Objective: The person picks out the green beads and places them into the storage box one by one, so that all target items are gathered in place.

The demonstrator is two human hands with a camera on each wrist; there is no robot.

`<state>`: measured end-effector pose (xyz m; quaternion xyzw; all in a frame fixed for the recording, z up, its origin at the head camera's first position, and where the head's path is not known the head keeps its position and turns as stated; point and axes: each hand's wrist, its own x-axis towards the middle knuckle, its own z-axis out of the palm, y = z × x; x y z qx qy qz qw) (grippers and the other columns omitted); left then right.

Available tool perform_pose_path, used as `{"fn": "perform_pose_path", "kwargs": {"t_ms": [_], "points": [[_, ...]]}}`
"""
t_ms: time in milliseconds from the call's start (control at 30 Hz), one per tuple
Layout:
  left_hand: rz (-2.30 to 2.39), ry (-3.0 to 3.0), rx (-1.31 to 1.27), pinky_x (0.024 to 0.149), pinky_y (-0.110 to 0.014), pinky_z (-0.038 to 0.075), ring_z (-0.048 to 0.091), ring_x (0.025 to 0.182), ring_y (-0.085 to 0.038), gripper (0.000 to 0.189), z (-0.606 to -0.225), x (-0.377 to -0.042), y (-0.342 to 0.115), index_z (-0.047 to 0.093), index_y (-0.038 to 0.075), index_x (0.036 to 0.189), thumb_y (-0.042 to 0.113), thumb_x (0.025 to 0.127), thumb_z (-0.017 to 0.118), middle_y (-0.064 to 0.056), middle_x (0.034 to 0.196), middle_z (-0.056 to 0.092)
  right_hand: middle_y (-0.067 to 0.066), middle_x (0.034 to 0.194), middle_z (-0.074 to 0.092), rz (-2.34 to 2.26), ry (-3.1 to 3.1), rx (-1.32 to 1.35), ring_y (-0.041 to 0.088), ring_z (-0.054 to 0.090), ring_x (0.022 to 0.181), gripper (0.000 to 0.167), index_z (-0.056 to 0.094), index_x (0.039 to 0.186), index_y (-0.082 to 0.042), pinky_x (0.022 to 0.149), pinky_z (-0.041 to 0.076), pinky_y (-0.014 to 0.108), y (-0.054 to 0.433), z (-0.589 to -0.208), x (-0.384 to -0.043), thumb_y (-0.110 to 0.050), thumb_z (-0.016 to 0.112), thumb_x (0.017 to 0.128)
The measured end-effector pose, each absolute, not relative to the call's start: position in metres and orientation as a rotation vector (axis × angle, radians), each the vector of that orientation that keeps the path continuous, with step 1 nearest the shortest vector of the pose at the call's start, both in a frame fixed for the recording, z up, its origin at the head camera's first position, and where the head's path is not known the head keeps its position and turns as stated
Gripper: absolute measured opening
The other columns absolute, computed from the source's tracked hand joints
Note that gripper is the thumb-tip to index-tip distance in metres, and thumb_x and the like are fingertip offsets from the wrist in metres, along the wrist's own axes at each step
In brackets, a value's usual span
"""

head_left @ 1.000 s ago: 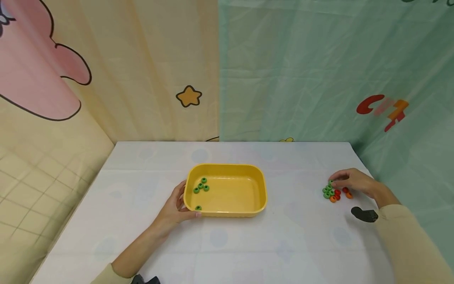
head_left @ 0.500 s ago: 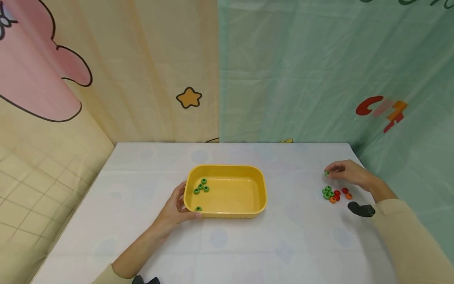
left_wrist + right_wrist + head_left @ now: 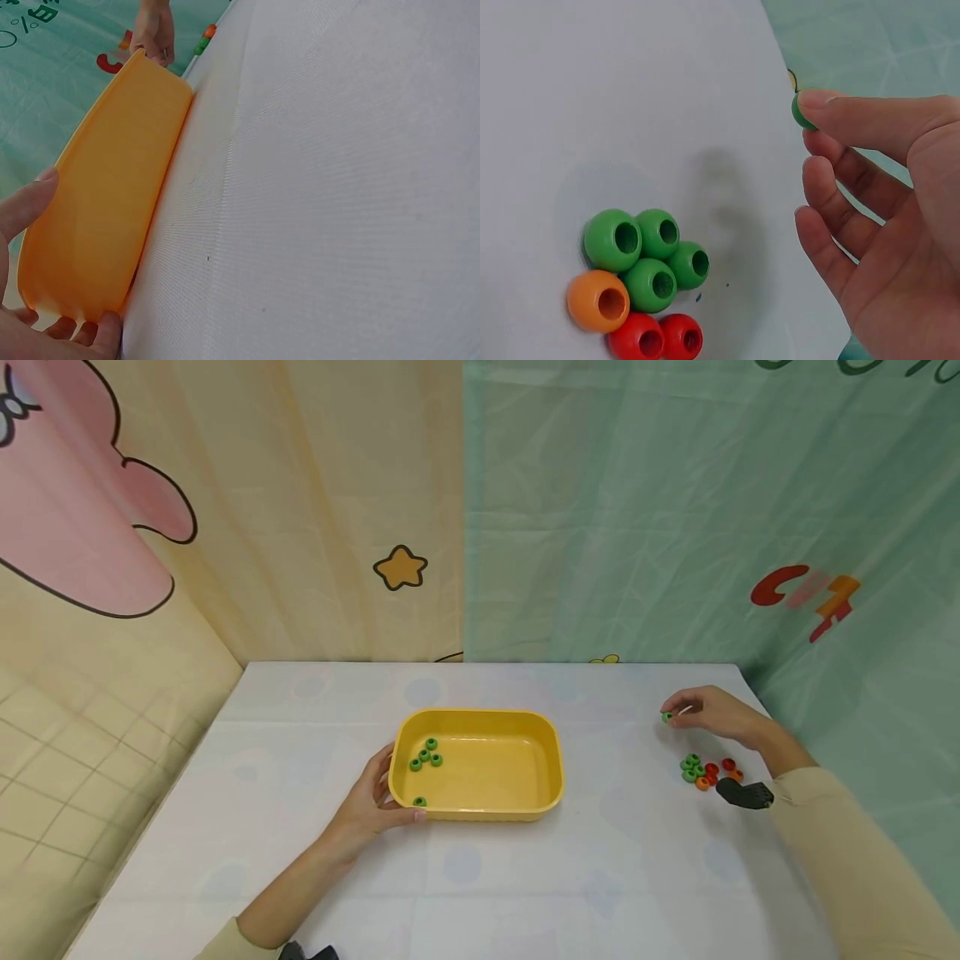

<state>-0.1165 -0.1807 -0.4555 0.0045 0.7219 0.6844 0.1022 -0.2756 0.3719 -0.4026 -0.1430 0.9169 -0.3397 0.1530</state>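
My right hand (image 3: 716, 712) pinches a green bead (image 3: 802, 112) between thumb and index finger, above the table; the other fingers are loosely bent. Below it lies a cluster of large-holed beads: several green beads (image 3: 649, 285), orange beads (image 3: 598, 301) and red beads (image 3: 636, 336). With my left hand (image 3: 367, 806) I hold the left end of a yellow plastic tray (image 3: 498, 768). The thumb lies along its near wall and the fingers wrap the end, as the left wrist view also shows. Inside the tray, several green beads (image 3: 424, 755) sit toward the left.
A white cloth with pale patterns covers the table (image 3: 525, 885). Behind it hang a beige curtain (image 3: 337, 510) and a green curtain (image 3: 600, 510). Black straps (image 3: 744, 793) show at both wrists.
My right hand has lifted one green bead off the cluster and moved it left and toward the table's far side. The left hand and the tray have stayed in place.
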Motion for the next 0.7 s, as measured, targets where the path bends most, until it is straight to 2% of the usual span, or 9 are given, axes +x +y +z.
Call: {"fn": "perform_pose_path", "kwargs": {"t_ms": [233,433,700], "points": [[2.016,2.125,0.002,0.117,-0.038,0.037,0.025,0.153,-0.031,0.113,-0.457,-0.117,-0.181,0.023,0.020,0.164,0.003,0.077,0.092,-0.008,0.168,0.023,0.010,0.118,0.067,-0.985,2.580,-0.433,0.028,0.059,0.105,0.036,0.067,0.125,0.003,0.093,0.054,0.045,0.352,-0.398,-0.280,-0.021,0.073,0.099],[2.021,2.122,0.013,0.117,-0.038,0.037,0.025,0.153,-0.032,0.112,-0.457,-0.117,-0.181,0.023,0.020,0.164,0.002,0.077,0.091,-0.009,0.168,0.023,0.009,0.117,0.067,-0.954,2.564,-0.469,0.028,0.060,0.106,0.036,0.067,0.124,0.002,0.089,0.053,0.039,0.333,-0.396,-0.285,-0.021,0.074,0.098],[2.023,2.131,0.016,0.117,-0.040,0.036,0.025,0.152,-0.034,0.111,-0.453,-0.116,-0.180,0.022,0.017,0.164,0.002,0.077,0.091,-0.011,0.168,0.023,0.008,0.115,0.067,-0.970,2.501,-0.530,0.026,0.060,0.103,0.033,0.068,0.122,0.002,0.089,0.053,0.041,0.306,-0.393,-0.288,-0.020,0.074,0.098]]}}
